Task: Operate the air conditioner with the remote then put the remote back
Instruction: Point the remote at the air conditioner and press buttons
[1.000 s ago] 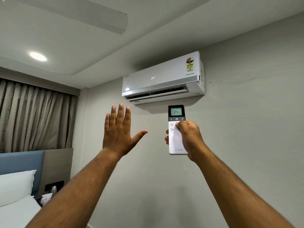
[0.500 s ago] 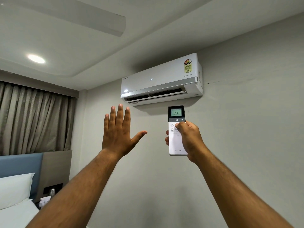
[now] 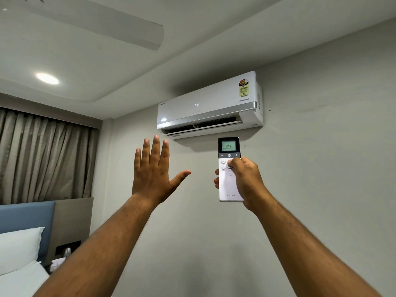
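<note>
A white split air conditioner (image 3: 210, 106) hangs high on the grey wall, its louvre open and its front showing 24. Just below its right half my right hand (image 3: 246, 181) holds a white remote (image 3: 229, 185) upright, screen end up and reading 24. My thumb rests on the small buttons below the dark button strip. My left hand (image 3: 153, 172) is raised left of the remote, under the unit's left end, palm toward the wall, fingers up and thumb spread, holding nothing.
A bed with a white pillow (image 3: 19, 247) and blue headboard (image 3: 25, 217) sits at the lower left. Beige curtains (image 3: 42, 155) cover the left wall. A bedside shelf (image 3: 64, 256) holds small items. A ceiling fan blade (image 3: 102, 24) and a round ceiling light (image 3: 47, 78) are overhead.
The view has drifted slightly, so the air conditioner sits a little lower in frame. Both hands hold nearly the same pose.
</note>
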